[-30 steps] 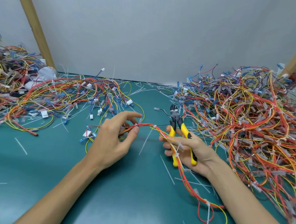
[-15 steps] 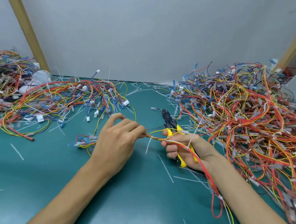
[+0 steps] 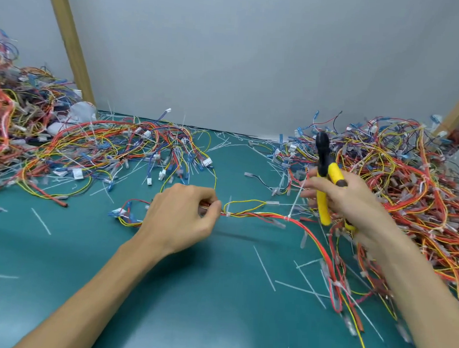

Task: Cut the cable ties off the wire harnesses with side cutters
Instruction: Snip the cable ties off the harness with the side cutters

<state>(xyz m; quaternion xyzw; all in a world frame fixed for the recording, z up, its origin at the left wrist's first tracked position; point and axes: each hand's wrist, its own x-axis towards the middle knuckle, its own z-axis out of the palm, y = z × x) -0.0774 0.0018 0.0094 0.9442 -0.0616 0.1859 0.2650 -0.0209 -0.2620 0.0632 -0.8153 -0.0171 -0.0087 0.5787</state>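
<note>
Left hand had its grip pinched on a red-and-yellow wire harness stretched across the teal desk. A white cable tie sat just beside the fingertips, while the harness's far end ran off toward the right forearm and got lost in the tangled pile there. Right hand had its grip clenched round the yellow handles of the side cutters, black head pointing up and clear of the harness. Its fingers were so motion-blurred I could only guess they were maybe brushing a second tie's tail, and one handle was mostly hidden behind the hand.
</note>
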